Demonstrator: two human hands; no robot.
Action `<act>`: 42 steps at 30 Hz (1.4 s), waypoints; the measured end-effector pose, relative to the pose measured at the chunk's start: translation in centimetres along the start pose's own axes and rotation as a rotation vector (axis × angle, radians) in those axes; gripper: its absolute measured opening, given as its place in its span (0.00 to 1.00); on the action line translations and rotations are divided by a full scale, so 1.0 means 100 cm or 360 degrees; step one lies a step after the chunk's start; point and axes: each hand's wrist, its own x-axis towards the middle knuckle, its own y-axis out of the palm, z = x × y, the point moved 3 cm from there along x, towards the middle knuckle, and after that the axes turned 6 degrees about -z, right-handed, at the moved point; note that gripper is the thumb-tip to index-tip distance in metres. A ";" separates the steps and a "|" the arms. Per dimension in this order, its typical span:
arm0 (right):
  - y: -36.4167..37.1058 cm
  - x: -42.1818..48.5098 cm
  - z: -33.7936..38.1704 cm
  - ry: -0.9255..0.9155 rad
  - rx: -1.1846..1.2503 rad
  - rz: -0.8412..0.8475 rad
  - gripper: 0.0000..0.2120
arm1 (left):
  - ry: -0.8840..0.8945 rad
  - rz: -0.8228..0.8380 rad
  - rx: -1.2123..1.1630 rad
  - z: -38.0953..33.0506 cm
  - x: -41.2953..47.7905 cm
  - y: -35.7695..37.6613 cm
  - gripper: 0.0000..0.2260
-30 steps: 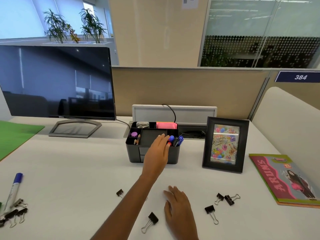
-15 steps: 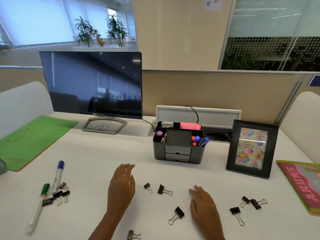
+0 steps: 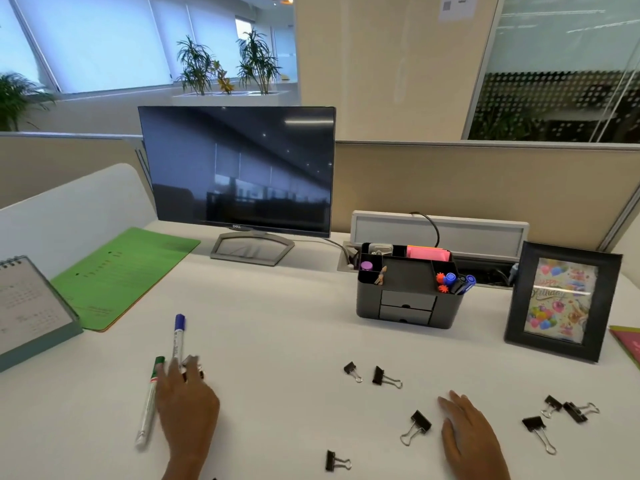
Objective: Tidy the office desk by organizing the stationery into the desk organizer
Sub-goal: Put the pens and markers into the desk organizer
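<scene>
The black desk organizer (image 3: 408, 306) stands at mid-right with blue markers (image 3: 459, 281), a pink pad and small items inside. A green-capped marker (image 3: 149, 400) and a blue-capped marker (image 3: 178, 336) lie on the white desk at the left. My left hand (image 3: 187, 410) hovers blurred beside them, fingers spread over a small pile of binder clips that it mostly hides, holding nothing. My right hand (image 3: 467, 438) rests flat on the desk. Black binder clips lie scattered: one (image 3: 417, 426) by my right hand, a pair (image 3: 374, 374) further back, three (image 3: 561, 415) at the right.
A dark monitor (image 3: 239, 171) stands behind. A green folder (image 3: 124, 275) and a desk calendar (image 3: 31, 310) lie at the left. A black picture frame (image 3: 561, 299) stands right of the organizer, with a pink book's corner (image 3: 628, 342) beyond it.
My left hand left the organizer and swung left to the markers and clip pile. The view turned left. My right hand stayed flat on the desk.
</scene>
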 end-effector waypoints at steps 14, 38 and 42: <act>0.007 -0.002 -0.002 0.0212 0.0028 -0.0027 0.24 | -0.0617 0.0252 -0.0201 0.052 0.027 -0.004 0.24; 0.036 0.078 0.132 0.0673 0.1139 0.0429 0.10 | 0.0789 0.0492 -0.1232 -0.144 -0.033 -0.010 0.17; 0.020 0.093 0.111 0.0752 0.1257 0.0410 0.08 | 0.0880 0.0521 -0.1211 -0.156 -0.032 -0.008 0.15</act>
